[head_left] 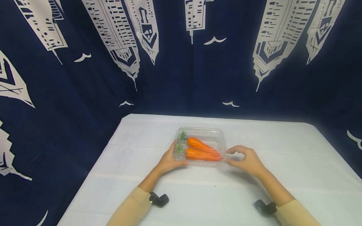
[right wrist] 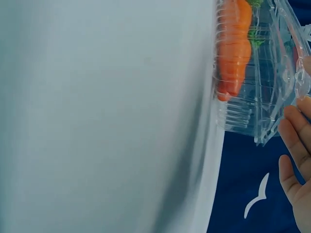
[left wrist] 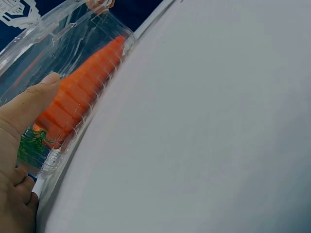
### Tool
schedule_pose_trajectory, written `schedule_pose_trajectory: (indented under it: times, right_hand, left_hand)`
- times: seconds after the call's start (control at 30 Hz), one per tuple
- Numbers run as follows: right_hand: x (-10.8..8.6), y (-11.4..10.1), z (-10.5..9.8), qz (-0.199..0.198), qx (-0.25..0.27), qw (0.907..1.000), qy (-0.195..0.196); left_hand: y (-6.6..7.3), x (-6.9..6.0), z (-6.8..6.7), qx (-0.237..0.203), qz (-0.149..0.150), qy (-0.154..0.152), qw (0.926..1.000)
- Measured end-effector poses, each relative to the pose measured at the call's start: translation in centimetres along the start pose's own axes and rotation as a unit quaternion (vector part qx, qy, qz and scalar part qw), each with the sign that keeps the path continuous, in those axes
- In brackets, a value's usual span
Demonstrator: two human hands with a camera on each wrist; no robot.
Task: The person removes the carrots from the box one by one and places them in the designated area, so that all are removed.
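Sleeves [head_left: 130, 205], beige, ea. w/ a dark wrist cam [head_left: 161, 200], occupied the near margin. Beyond them, both hands worked at one object. L hand [head_left: 167, 162] gripped the L end of a clear plastic container [head_left: 210, 133]: thumb along the near side, other fingers round the end. R hand [head_left: 249, 160] stood at the opp. end, thumb and forefinger parted about the near R corner, remaining fingers loosely extended (R-wrist view); whether it pinched the rim, cannot tell.

Key relation: container lay directly btwn the hands, long axis L–R, so ea. hand met a short end; L hand had the firmer hold, and the R end, by judgement, was the R hand's to work. Degree of lid closure n/c (not clear).

Inside, two orange carrots: near carrot [head_left: 199, 154] approx. parallel to the long axis, far carrot [head_left: 200, 143] slanted, tips converging R; green tops [head_left: 179, 148] at the L end, near the L hand. Support: white tabletop [head_left: 203, 201]. Far bkgd.: navy cloth [head_left: 181, 84] w/ white bldg. motifs.
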State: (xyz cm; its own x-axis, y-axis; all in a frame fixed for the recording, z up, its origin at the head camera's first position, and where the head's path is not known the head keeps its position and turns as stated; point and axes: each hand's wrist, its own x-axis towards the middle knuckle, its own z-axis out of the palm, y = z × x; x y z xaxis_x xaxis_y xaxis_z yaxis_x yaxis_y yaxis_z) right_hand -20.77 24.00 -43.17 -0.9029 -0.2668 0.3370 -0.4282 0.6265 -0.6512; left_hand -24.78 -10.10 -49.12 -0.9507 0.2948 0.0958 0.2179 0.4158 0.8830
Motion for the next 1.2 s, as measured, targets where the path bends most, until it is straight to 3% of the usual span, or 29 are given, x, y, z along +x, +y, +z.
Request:
schedule_pose_trajectory:
  times: [0.27,0.43,0.57,1.2]
  right_hand:
    - [0.8,-0.8,-1.1,0.012,0.007,0.9999,-0.001]
    - [1.9,-1.5,-1.9,0.009,-0.007,0.9999,0.005]
    - [3.0,-2.1,-2.6,0.010,-0.004,0.9999,0.009]
    - [9.0,-2.7,-4.7,0.048,-0.003,0.9981,0.038]
  left_hand:
    - [0.2,0.1,-0.1,0.016,0.008,-0.003,0.9998]
    - [0.4,0.0,-0.1,0.028,-0.010,-0.002,0.9996]
    - [0.4,0.0,-0.1,0.035,-0.022,-0.003,0.9992]
    - [0.3,0.0,-0.2,0.038,-0.017,-0.003,0.9991]
